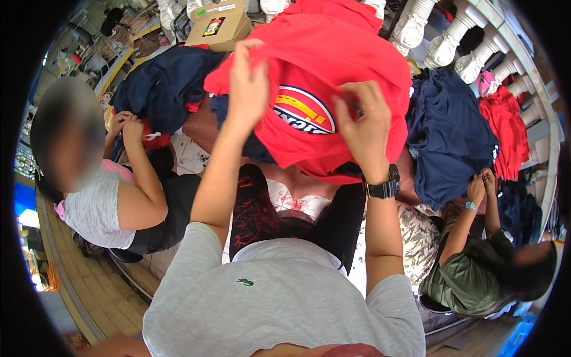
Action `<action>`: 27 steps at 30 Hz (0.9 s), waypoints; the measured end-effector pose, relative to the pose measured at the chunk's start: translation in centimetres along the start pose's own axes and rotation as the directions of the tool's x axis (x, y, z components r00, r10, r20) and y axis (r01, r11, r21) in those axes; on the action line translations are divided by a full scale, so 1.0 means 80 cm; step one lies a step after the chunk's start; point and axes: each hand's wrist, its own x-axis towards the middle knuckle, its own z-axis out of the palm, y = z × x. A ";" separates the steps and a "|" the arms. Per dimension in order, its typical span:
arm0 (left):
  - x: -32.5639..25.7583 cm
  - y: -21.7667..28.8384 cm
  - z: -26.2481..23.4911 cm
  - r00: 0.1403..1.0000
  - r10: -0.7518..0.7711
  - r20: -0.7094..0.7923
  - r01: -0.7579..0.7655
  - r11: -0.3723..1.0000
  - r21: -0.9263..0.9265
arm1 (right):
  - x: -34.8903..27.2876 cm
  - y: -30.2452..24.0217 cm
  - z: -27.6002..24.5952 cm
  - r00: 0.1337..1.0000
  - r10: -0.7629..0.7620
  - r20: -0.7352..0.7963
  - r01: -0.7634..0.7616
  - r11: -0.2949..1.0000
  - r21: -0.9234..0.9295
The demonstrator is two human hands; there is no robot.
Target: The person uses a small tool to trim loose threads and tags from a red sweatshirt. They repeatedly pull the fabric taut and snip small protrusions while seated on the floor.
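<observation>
A red shirt (369,53) with a yellow, white and navy oval print is spread in front of me over a pile of garments. My left hand (248,86) is raised at the shirt's left part, its fingers curled on a fold of the red cloth. My right hand (366,122) is at the right end of the print, thumb and fingers bent toward each other. A small dark patch shows between those fingers, too unclear to name. A black watch (385,185) is on my right wrist.
Navy garments (169,83) lie at left beside a cardboard box (220,30). More navy garments (449,128) and red cloth (505,134) lie at right, near white balusters (443,47). One person (95,202) sits at left, another (470,273) at right, both handling cloth.
</observation>
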 end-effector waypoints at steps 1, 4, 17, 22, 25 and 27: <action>0.016 -0.030 -0.017 0.997 -0.034 0.073 0.029 0.997 0.078 | -0.004 -0.014 -0.005 0.999 -0.022 0.048 0.017 0.995 0.097; 0.077 -0.066 -0.053 0.879 -0.474 -0.051 0.314 0.656 -0.687 | -0.029 -0.039 -0.023 0.996 0.018 0.091 -0.040 0.971 0.237; -0.030 0.052 0.036 0.661 0.323 0.677 -0.413 0.910 -0.031 | -0.132 0.068 -0.061 0.759 0.608 -0.231 -0.576 0.793 0.196; -0.084 0.062 0.053 0.578 0.399 0.711 -0.601 0.798 0.041 | -0.120 0.054 -0.078 0.768 0.603 -0.216 -0.500 0.775 0.387; -0.071 0.040 0.048 0.621 0.331 0.711 -0.529 0.846 0.067 | -0.120 0.055 -0.081 0.761 0.590 -0.270 -0.476 0.790 0.386; -0.045 0.031 0.036 0.840 0.178 0.513 -0.092 0.978 -0.189 | -0.123 0.056 -0.080 0.770 0.561 -0.303 -0.455 0.817 0.354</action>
